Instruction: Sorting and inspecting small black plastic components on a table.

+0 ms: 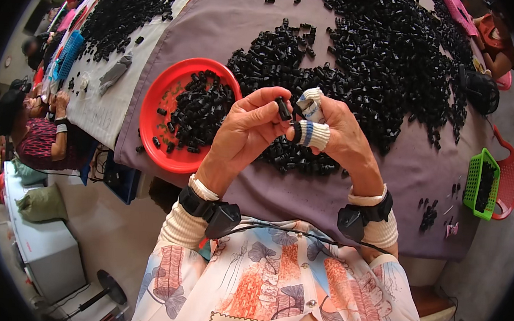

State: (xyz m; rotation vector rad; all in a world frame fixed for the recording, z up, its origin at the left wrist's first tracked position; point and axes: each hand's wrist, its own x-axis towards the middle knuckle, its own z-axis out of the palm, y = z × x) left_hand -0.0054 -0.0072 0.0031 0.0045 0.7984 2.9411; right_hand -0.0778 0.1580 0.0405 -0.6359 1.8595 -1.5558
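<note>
Between the thumb and fingers of my left hand [241,126] is a small black cylindrical plastic part [283,108], held tilted. Close beside it on the right, my right hand [349,131] has its thumb and forefinger bent inward in a pinch. Both of those digits wear white knitted finger covers [313,134] with blue stripes. Something dark shows at their tips, too hidden to name. Under and beyond both hands spreads a large pile of similar black parts [370,79]. Left of my left hand stands a round red tray [149,135] holding many more of them.
A green basket [474,190] with black parts stands at the right, against a red one [512,178]. A few loose parts [429,214] lie near the table's right front. Other people [44,139] sit at the left and far right. Another parts-covered table [108,114] adjoins on the left.
</note>
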